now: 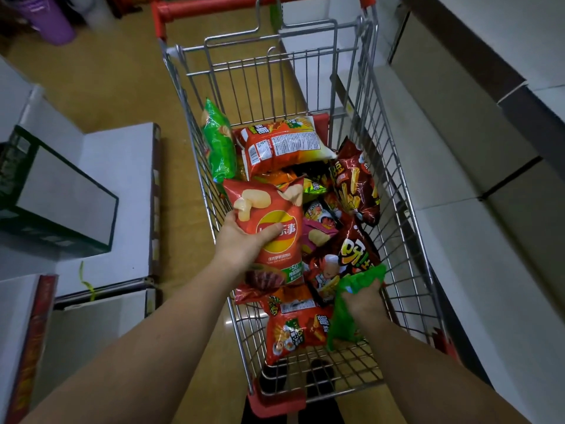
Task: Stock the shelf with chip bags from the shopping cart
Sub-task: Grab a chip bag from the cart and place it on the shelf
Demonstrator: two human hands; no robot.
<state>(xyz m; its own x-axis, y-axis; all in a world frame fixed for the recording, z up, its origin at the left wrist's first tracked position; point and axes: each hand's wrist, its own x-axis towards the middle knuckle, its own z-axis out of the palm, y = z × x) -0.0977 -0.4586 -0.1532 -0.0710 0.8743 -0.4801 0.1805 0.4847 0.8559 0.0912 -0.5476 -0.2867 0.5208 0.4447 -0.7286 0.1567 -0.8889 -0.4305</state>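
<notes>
A wire shopping cart (406,228) with red trim stands in front of me, holding several chip bags. My left hand (241,240) grips a red chip bag (269,228) with a yellow logo, lifted above the pile near the cart's left side. My right hand (363,298) grips a green chip bag (345,319) low at the cart's near right corner. Other bags lie in the basket: a green bag (217,142) against the left wall, a red bag (281,145) face down at the back, and a dark red bag (354,182) on the right.
White shelves (458,166) run along the right of the cart. On the left stand white shelf units (119,185) and a dark green crate (58,191). The floor (128,65) is tan. A purple container (52,19) sits far left at the back.
</notes>
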